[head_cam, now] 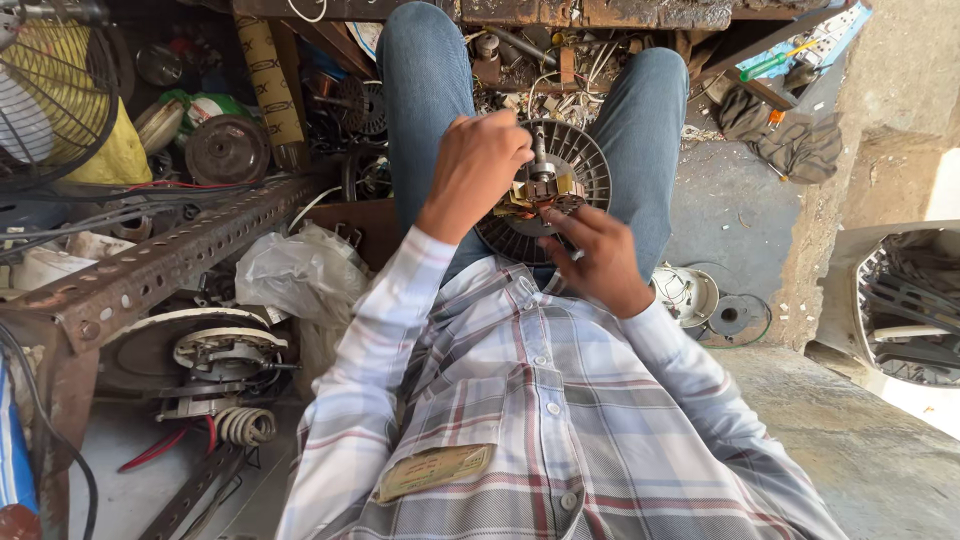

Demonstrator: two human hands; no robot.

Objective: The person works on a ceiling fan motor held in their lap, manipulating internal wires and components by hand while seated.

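A round grey fan motor [572, 165] with a ribbed housing, copper windings and a steel shaft rests on my lap between my jeans-clad knees. My left hand [478, 165] curls over its left side, fingers closed around the top by the shaft. From below, my right hand [598, 258] grips the lower right edge of the motor, fingers pressed on the windings. My plaid shirt sleeves fill the lower frame.
A rusty perforated angle-iron frame [150, 265] runs along the left, with a motor part and coiled wire [225, 360] beneath. A crumpled plastic bag [290, 275] lies beside my thigh. A fan cage [45, 95] stands top left, dark rags [785, 135] top right, a white fan housing [905, 310] at the right.
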